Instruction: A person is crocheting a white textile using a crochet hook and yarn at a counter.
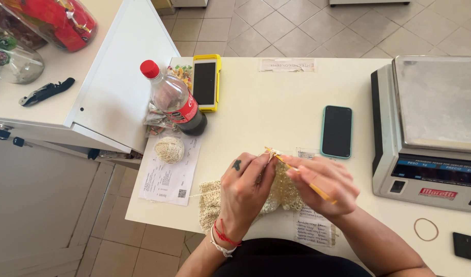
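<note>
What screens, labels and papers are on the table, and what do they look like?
Yellow-cased phone: upright beside the bottle, dark screen.
Teal-cased phone: middle of the table, black screen.
Plastic cola bottle: red cap, red label.
White printed receipt: left edge, under the cream yarn ball.
Grey weighing scale: right side, dark display strip, red badge.
Taped paper label: far edge, white strip.

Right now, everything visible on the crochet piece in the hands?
The crochet piece is cream, open-mesh fabric of thin yarn, looking like cotton. It lies bunched on the white table at its near edge, partly hidden by both hands. The left hand grips its top; the right hand works a yellow hook into it. A strand leads toward the yarn ball.
</note>
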